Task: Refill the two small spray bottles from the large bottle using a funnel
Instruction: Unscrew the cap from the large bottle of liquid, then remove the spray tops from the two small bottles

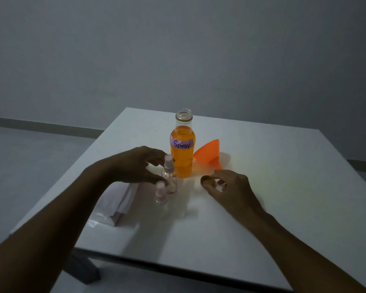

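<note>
Spray bottles first: the taller spray bottle (170, 176) and the shorter spray bottle (161, 192) stand side by side near the middle of the white table (283, 166), both with pink pump tops on and looking empty. Just behind them is the large bottle (182, 149), open, full of orange liquid. An orange funnel (208, 155) lies on its side to the right. My left hand (135, 163) is curled around the taller one, fingers not quite clamped. My right hand (230, 187) pinches the cap (207, 180) at the tabletop. Looks like setup's done; next I'd guess unscrew that pump, then seat the funnel.
</note>
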